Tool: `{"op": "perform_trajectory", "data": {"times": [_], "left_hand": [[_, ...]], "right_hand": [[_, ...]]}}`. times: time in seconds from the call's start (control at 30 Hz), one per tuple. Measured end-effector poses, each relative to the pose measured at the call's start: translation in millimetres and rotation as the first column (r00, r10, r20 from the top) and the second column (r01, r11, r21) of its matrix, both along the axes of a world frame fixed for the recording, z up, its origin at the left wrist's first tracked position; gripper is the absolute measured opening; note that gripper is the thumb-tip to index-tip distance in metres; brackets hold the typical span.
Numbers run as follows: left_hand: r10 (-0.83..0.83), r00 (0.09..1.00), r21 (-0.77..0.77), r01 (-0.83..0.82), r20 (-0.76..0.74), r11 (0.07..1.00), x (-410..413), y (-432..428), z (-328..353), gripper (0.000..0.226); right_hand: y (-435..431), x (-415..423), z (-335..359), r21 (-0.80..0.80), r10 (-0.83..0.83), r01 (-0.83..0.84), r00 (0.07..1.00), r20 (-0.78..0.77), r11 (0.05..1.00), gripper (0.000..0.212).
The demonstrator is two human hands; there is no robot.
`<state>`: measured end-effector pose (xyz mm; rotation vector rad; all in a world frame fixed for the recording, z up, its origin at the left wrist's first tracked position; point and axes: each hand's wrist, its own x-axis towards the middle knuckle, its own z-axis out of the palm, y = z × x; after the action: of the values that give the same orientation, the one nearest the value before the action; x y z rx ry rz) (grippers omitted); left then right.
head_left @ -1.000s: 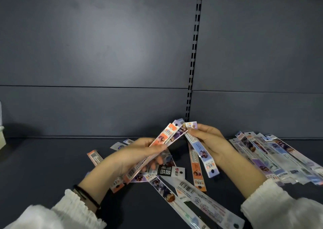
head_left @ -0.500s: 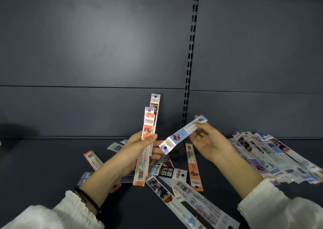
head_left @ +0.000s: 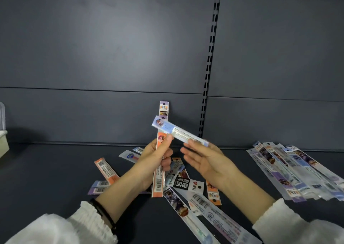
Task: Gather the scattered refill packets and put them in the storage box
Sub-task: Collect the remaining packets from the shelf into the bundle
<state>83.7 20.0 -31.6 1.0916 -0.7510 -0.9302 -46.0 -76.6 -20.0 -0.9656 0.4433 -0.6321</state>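
Item 1: left hand, raised above the shelf. Grip closed round upright packets, orange one in front w/ barcode at the lower end, purple-topped one behind; count in hand unclear.

Item 2: right hand, palm up, fingers mostly spread. Blue packet lies tilted across the upright packets, its low end at the right fingertips, its mid-part at the left thumb. Whether the right grip pinches it or only props it: cannot tell.

Item 3: loose packets on shelf, centre, below both hands. Incl. orange packet at left, barcode up; two pale packets near the left forearm; small blue-white packet behind the left hand; black-label packet; short orange packet beside it; two long packets running toward the near edge, overlapping.

Item 4: fanned pile of long packets, right side of shelf, well apart from centre scatter, laid overlapping.

Item 5: clear container, far left edge of view, mostly cut off; contents not visible.

Item 6: white sleeves on both arms; dark band on left wrist.

Backing: dark panel wall w/ slotted upright.
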Motion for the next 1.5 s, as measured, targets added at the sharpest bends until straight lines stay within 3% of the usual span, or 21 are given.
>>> {"op": "perform_trajectory", "data": {"times": [0.07,0.13,0.27,0.33,0.4,0.47,0.53,0.63,0.7,0.83,0.97,1.03,1.13,1.2,1.3,1.4,1.5], "left_hand": [[0.058,0.998,0.011,-0.058,0.036,0.998,0,0,-1,0.064],[0.123,0.99,0.03,-0.125,0.071,0.992,0,0,-1,0.05],[0.184,0.983,-0.008,-0.184,0.013,0.983,7,1,4,0.026],[0.204,0.979,0.009,-0.204,-0.015,0.979,10,2,6,0.026],[0.195,0.977,0.013,-0.194,-0.083,0.981,13,3,6,0.025],[0.146,0.976,-0.024,-0.152,-0.162,0.988,14,3,5,0.022],[0.095,0.975,-0.077,-0.113,-0.203,0.991,14,4,3,0.019],[0.029,0.969,-0.145,-0.066,-0.247,0.987,14,4,5,0.017],[0.015,0.977,-0.147,-0.047,-0.215,0.988,15,4,5,0.02],[0.015,0.975,-0.118,-0.043,-0.221,0.992,16,3,5,0.027],[-0.09,0.93,-0.075,0.068,-0.356,0.995,21,3,4,0.061],[-0.154,0.904,-0.079,0.134,-0.4,0.988,23,3,1,0.063],[-0.148,0.931,-0.033,0.145,-0.334,0.989,23,1,-4,0.05],[-0.144,0.946,0.013,0.154,-0.292,0.988,20,0,-5,0.042],[-0.213,0.936,0.083,0.244,-0.28,0.966,15,1,-4,0.039],[-0.343,0.906,0.123,0.381,-0.25,0.916,15,2,-4,0.04],[-0.479,0.818,0.066,0.523,-0.319,0.85,20,4,-4,0.04]], "right_hand": [[6,1,-3,-0.197,0.035,-0.064,0.988,-0.148,0.978,0.02],[12,3,-6,-0.375,0.043,-0.145,0.963,-0.266,0.916,0.013],[13,0,2,-0.459,0.098,-0.27,0.927,-0.363,0.846,0.026],[3,-5,7,-0.495,0.011,-0.231,0.913,-0.407,0.838,0.028],[-14,-12,10,-0.58,-0.187,-0.129,0.871,-0.454,0.804,0.021],[-34,-21,10,-0.726,-0.418,-0.099,0.761,-0.496,0.68,0.014],[-49,-29,8,-0.812,-0.595,-0.264,0.569,-0.567,0.521,0.02],[-48,-32,7,-0.671,-0.62,-0.551,0.317,-0.718,0.496,0.044],[-45,-30,6,-0.615,-0.614,-0.616,0.255,-0.747,0.493,0.047],[-46,-27,2,-0.654,-0.525,-0.553,0.399,-0.752,0.516,0.02],[-44,-27,1,-0.702,-0.465,-0.459,0.531,-0.708,0.545,0.013],[-43,-26,3,-0.783,-0.498,-0.334,0.626,-0.6,0.524,0.016],[-38,-23,6,-0.867,-0.487,-0.063,0.806,-0.336,0.495,0.022],[-29,-21,8,-0.9,-0.463,0.114,0.88,-0.105,0.42,0.029],[-18,-18,10,-0.952,-0.39,0.244,0.907,0.158,0.182,0.028],[-10,-13,7,-0.981,-0.336,0.19,0.923,0.187,-0.024,0.021],[-10,-14,5,-0.993,-0.324,0.065,0.941,0.095,-0.102,0.019]]}}
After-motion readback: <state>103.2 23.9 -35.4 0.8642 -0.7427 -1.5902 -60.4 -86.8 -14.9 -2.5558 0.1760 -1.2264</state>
